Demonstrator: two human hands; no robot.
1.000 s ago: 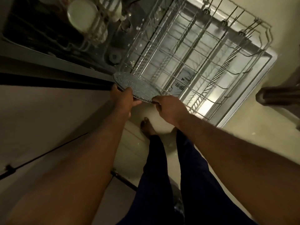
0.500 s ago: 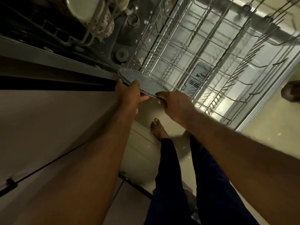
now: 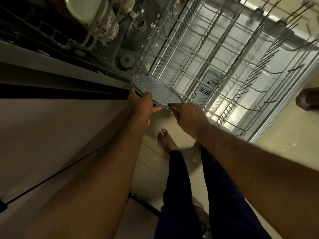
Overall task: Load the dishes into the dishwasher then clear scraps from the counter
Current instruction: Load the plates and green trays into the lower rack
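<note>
A dark speckled plate (image 3: 156, 89), seemingly two stacked, hangs above the near left corner of the pulled-out lower dishwasher rack (image 3: 229, 69). My left hand (image 3: 144, 105) grips its near left rim with the thumb on top. My right hand (image 3: 186, 116) pinches the near right rim. The wire rack looks bare of dishes, and its tines stand in rows along the right side.
The upper rack (image 3: 72, 37) at the top left holds a cream plate (image 3: 82, 9) and a flower-patterned mug (image 3: 107, 26). The counter front (image 3: 51, 128) runs along the left. My legs and a bare foot (image 3: 166, 140) stand on the floor beside the open door. A dark object (image 3: 309, 99) sits at the right edge.
The view has drawn closer to the dishwasher, and both hands have carried the plate slightly forward over the rack's corner. The grip on the plate is unchanged.
</note>
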